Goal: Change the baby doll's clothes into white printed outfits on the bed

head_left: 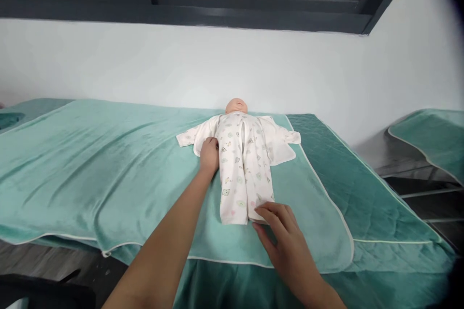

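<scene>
A baby doll (236, 105) lies on its back on the bed, its head toward the wall. Over its body are spread white baby trousers (232, 169) with small printed figures, legs toward me. An opened white baby shirt (284, 145) shows on both sides, sleeves stretched out. My left hand (209, 154) is closed at the left side edge of the trousers, near the shirt flap; its fingertips are partly hidden. At the hem of the right-hand trouser leg, my right hand (277, 227) pinches the cloth between thumb and fingers. The doll's legs are hidden.
A light green blanket (126, 169) with pale piping covers much of the bed, with folds at left. Darker green quilted bedding (348, 193) shows at right. Behind stands a white wall (181, 63) below a barred window (232, 5). Another green-covered bed (431, 135) is at far right.
</scene>
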### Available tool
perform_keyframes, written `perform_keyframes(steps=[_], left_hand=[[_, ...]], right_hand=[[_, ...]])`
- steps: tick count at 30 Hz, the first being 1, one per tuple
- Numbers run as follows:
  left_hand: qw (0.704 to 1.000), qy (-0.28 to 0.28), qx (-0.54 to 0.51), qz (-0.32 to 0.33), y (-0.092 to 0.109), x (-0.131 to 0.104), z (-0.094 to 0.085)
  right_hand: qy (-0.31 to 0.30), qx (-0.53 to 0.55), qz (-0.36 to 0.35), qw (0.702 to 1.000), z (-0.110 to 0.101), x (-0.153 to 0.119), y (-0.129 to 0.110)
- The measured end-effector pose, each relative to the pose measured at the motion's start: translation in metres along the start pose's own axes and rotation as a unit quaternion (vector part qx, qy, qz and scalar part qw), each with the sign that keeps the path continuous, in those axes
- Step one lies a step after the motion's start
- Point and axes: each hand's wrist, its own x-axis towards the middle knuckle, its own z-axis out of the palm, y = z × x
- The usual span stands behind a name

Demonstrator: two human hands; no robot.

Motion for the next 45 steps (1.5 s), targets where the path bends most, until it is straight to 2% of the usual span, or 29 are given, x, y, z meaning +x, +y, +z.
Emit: perform_keyframes(steps=[5,11,15,20,23,25,27,30,33,39,45], left_hand=[[1.000,0.003,0.001,0.005,0.001,0.000,-0.002],[1.000,0.004,0.005,0.010,0.001,-0.001,-0.002],[1.000,0.003,0.007,0.008,0.000,-0.001,-0.002],[1.000,0.000,0.002,0.010,-0.001,-0.001,-0.002],[1.000,-0.004,-0.004,0.017,-0.002,0.000,-0.001],[1.000,-0.008,-0.005,0.020,-0.002,0.000,-0.001],[1.000,-0.016,-0.003,0.025,-0.002,-0.002,-0.001],[0.999,-0.036,0.009,0.038,0.000,-0.008,-0.005],[0.996,-0.063,0.021,0.055,0.001,-0.023,-0.013],[0.972,-0.130,0.081,0.177,0.000,-0.055,-0.028],[0.960,-0.154,0.036,0.230,0.013,-0.046,-0.029]], right_hand=[[0.027,0.044,-0.012,0.999,-0.011,-0.005,0.006],[-0.043,0.038,-0.019,0.998,-0.012,-0.007,0.009],[-0.049,0.045,-0.026,0.997,-0.013,-0.007,0.012],[-0.070,0.068,-0.037,0.995,-0.024,-0.002,0.016],[-0.021,0.082,0.007,0.996,-0.025,0.013,0.031],[0.029,0.068,0.052,0.996,-0.019,0.032,0.050],[0.063,0.028,0.067,0.995,-0.010,0.059,0.073],[0.053,-0.043,0.036,0.997,0.008,0.099,0.107],[-0.003,-0.091,-0.005,0.996,0.019,0.124,0.127],[-0.031,-0.134,-0.048,0.989,0.020,0.122,0.131],[-0.048,-0.118,-0.094,0.987,0.025,0.118,0.138]])
